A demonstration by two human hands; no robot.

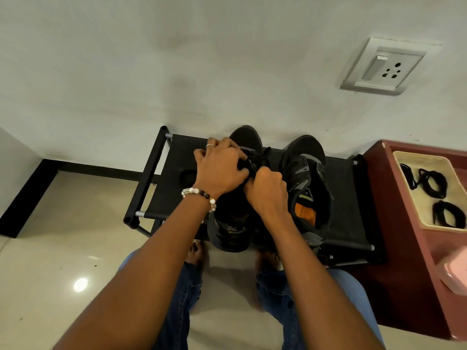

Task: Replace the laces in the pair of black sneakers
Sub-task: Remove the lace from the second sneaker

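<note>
Two black sneakers stand side by side on a low black rack (177, 157), toes toward the wall. My left hand (221, 166) curls over the lacing of the left sneaker (246, 137) and grips its black lace (262, 154). Close beside it, my right hand (269, 192) is fisted and pinches the same lace near the tongue. The right sneaker (307, 178) stands untouched, with its tongue open and an orange insole showing. Both hands hide most of the left sneaker's eyelets.
A dark red cabinet (404, 261) stands right of the rack. On it sits a cream tray (427, 224) holding coiled black laces (433, 184), with a pink object (454, 274) at its near edge. A wall socket (384, 66) is above. My bare feet rest on the tiled floor (63, 248).
</note>
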